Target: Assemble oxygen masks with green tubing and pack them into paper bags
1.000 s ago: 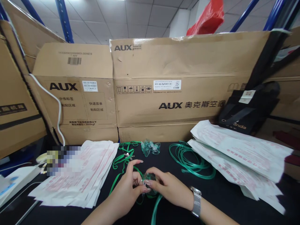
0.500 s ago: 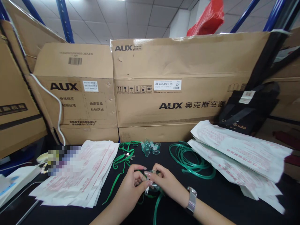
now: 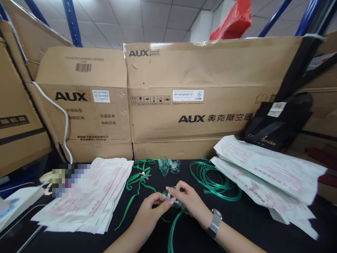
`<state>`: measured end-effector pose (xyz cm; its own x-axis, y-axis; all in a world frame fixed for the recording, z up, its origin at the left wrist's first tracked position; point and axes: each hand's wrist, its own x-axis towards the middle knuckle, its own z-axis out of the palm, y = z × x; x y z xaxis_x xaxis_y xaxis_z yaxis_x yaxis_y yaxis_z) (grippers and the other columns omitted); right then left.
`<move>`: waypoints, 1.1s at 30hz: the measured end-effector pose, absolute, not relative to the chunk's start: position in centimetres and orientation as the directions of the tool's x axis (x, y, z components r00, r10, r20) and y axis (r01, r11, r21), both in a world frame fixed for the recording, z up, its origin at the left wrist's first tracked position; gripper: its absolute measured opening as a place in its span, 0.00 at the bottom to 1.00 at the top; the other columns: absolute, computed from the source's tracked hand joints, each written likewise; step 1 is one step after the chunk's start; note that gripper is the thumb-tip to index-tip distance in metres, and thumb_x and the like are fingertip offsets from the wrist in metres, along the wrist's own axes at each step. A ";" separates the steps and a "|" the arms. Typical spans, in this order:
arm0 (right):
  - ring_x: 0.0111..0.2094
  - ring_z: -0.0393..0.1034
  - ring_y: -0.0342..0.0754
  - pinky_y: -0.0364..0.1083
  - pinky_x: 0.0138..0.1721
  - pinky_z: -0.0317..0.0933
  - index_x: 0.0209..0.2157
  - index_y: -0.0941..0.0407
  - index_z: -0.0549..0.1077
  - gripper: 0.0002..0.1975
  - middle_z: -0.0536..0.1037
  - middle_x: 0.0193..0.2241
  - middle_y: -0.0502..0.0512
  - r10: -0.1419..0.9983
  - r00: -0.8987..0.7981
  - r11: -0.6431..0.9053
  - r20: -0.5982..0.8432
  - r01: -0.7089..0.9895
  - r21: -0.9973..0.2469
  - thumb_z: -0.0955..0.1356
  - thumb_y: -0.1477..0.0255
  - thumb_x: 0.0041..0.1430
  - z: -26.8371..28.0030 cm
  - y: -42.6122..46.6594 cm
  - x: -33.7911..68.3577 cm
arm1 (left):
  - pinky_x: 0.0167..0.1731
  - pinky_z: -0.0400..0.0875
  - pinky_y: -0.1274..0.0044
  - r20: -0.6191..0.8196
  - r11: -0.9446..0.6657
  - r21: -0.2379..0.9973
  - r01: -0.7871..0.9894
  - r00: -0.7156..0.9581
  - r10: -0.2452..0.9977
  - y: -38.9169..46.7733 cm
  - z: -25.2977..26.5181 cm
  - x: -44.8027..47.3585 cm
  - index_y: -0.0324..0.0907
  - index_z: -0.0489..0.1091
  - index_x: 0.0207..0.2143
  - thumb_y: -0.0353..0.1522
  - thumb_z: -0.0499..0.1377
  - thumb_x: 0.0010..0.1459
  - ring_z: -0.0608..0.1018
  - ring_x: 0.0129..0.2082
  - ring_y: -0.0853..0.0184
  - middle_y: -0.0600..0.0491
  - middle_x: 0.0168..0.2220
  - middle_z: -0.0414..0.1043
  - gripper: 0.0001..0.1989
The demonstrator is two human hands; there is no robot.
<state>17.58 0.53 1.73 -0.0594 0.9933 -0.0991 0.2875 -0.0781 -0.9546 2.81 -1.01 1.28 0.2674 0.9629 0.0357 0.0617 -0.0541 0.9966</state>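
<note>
My left hand and my right hand meet over the black tabletop, both closed with fingertips pinching a clear green oxygen mask. Fingers cover most of it. Against the mask, between the fingertips, shows a small pale strip, perhaps its nose clip. Green tubing runs from below the mask towards me. Beyond my hands lie more clear green masks, and to their left are tangled green straps with small metal clips. Coiled green tubing rests to the right.
White printed packages are stacked at the left and right. Large cardboard boxes wall off the back. A black bag stands at the back right. A white cable hangs at the left.
Both hands have shifted slightly up and away with the mask, turning it a little. The left fingers have drawn closer together, and the tubing below has swung left.
</note>
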 end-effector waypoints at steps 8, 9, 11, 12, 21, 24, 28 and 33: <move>0.15 0.48 0.35 0.36 0.15 0.41 0.20 0.56 0.56 0.20 0.56 0.11 0.40 0.991 -0.135 0.057 0.015 0.312 -0.948 0.66 0.56 0.45 0.5 0.4 17.5 | 0.32 0.59 0.77 -0.050 0.007 0.992 0.129 0.334 0.941 -1.0 1.6 2.2 0.38 0.75 0.25 0.41 0.58 0.46 0.68 0.28 0.67 0.54 0.23 0.71 0.15; 0.15 0.48 0.36 0.37 0.15 0.40 0.20 0.56 0.57 0.20 0.57 0.11 0.41 0.991 -0.136 0.061 0.017 0.332 -0.941 0.66 0.55 0.45 0.6 0.4 17.6 | 0.32 0.59 0.76 -0.053 0.012 0.993 0.119 0.349 0.935 -1.0 1.8 2.1 0.38 0.75 0.25 0.40 0.58 0.46 0.68 0.28 0.67 0.54 0.23 0.72 0.14; 0.15 0.48 0.36 0.37 0.15 0.40 0.20 0.56 0.57 0.20 0.56 0.11 0.41 0.989 -0.145 0.061 0.009 0.361 -0.930 0.66 0.55 0.45 0.8 0.3 17.7 | 0.32 0.59 0.76 -0.053 0.013 0.994 0.109 0.380 0.923 -1.2 2.2 1.9 0.39 0.76 0.25 0.39 0.59 0.45 0.68 0.27 0.68 0.55 0.22 0.72 0.12; 0.15 0.48 0.36 0.37 0.15 0.40 0.20 0.56 0.58 0.20 0.56 0.11 0.40 0.989 -0.149 0.059 0.003 0.371 -0.927 0.66 0.55 0.45 1.0 0.3 17.7 | 0.31 0.59 0.77 -0.049 0.009 0.995 0.100 0.397 0.917 -1.2 2.4 1.8 0.39 0.76 0.25 0.38 0.59 0.45 0.68 0.26 0.68 0.55 0.21 0.72 0.11; 0.10 0.46 0.34 0.35 0.09 0.39 0.20 0.55 0.58 0.19 0.57 0.11 0.40 0.945 -0.199 -0.196 -0.261 0.297 -0.935 0.66 0.55 0.44 2.3 -0.1 17.6 | 0.30 0.64 0.76 -0.216 0.272 0.960 -0.065 0.446 0.869 -1.0 2.9 2.2 0.36 0.76 0.24 0.35 0.67 0.33 0.73 0.23 0.69 0.50 0.23 0.75 0.13; 0.08 0.44 0.33 0.34 0.07 0.37 0.21 0.56 0.60 0.20 0.57 0.10 0.40 0.903 -0.233 -0.285 -0.362 0.305 -0.909 0.65 0.52 0.44 2.8 -0.1 17.7 | 0.29 0.66 0.76 -0.254 0.323 0.942 -0.087 0.444 0.860 -0.8 2.4 2.4 0.35 0.75 0.25 0.35 0.67 0.32 0.74 0.23 0.68 0.49 0.24 0.76 0.15; 0.09 0.44 0.32 0.33 0.07 0.37 0.20 0.57 0.62 0.21 0.56 0.10 0.40 0.900 -0.212 -0.308 -0.380 0.307 -0.900 0.64 0.51 0.44 3.4 -0.2 17.8 | 0.32 0.66 0.75 -0.142 0.236 0.959 -0.155 0.458 0.878 -0.8 2.1 2.7 0.36 0.75 0.27 0.32 0.67 0.34 0.75 0.26 0.67 0.50 0.24 0.75 0.14; 0.10 0.46 0.33 0.34 0.07 0.39 0.20 0.56 0.60 0.20 0.55 0.11 0.40 0.966 -0.112 -0.182 -0.232 0.339 -0.923 0.65 0.53 0.43 3.5 -0.2 17.9 | 0.35 0.64 0.76 0.040 0.031 0.989 -0.145 0.464 0.885 -1.0 2.3 2.7 0.39 0.74 0.29 0.31 0.63 0.42 0.73 0.30 0.68 0.55 0.26 0.74 0.08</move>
